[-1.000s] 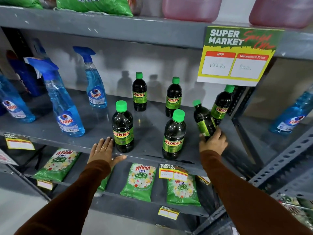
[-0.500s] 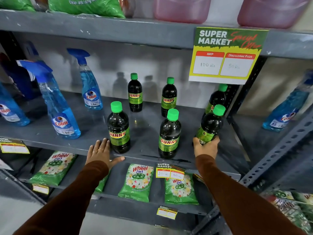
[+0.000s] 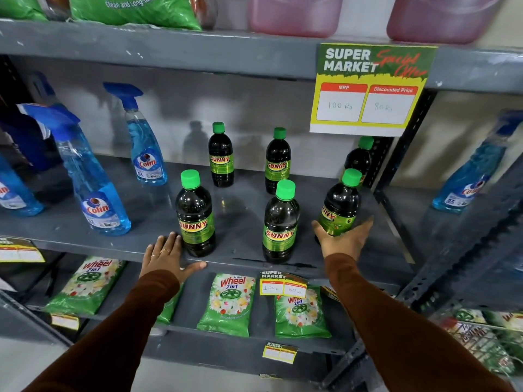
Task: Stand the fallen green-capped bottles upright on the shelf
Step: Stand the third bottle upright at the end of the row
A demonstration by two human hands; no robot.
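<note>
While its thumb and fingers spread wide round the foot of the front-right bottle (image 3: 339, 205), the right hand (image 3: 343, 240) cups rather than clamps it; that bottle stands cap-up, leaning slightly. The left hand (image 3: 167, 257) lies flat on the shelf (image 3: 243, 199) edge beside the front-left bottle (image 3: 195, 213). All six green-capped bottles (image 3: 280, 222) in view stand upright. Full of dark liquid, they likely feel weighty, stiff and glossy-slick; the labelled waist offers the surest hold.

The head view faces the shelf (image 3: 243, 216) head-on, slightly downward, from close range.
</note>
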